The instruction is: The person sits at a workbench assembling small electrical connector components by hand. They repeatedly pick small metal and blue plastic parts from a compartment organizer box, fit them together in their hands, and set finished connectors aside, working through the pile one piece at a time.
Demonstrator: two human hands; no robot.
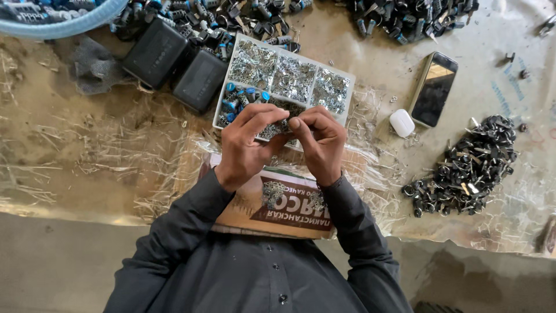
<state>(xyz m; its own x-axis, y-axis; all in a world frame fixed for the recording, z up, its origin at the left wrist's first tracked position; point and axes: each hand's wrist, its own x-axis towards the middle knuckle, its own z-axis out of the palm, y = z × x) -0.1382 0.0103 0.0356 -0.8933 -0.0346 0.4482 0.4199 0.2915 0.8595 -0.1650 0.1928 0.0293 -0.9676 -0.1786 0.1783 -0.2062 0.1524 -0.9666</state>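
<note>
My left hand (pixel 246 145) and my right hand (pixel 319 142) meet over the near edge of a white compartment box (pixel 346 87), fingertips pinched together on a small part (pixel 285 124) held between them. The box holds several heaps of small shiny metal pieces and some blue-capped parts (pixel 240 97). Under my wrists lies a printed cardboard sheet (pixel 272 206) with two little heaps of metal pieces on it. What the small part is stays hidden by my fingers.
Two black cases (pixel 176 64) lie left of the box. A phone (pixel 434 88) and a white earbud case (pixel 401 122) sit to the right, with a pile of small black parts (pixel 466 168) beyond. More dark parts (pixel 405 17) fill the far edge. A blue hose (pixel 63 23) curves at top left.
</note>
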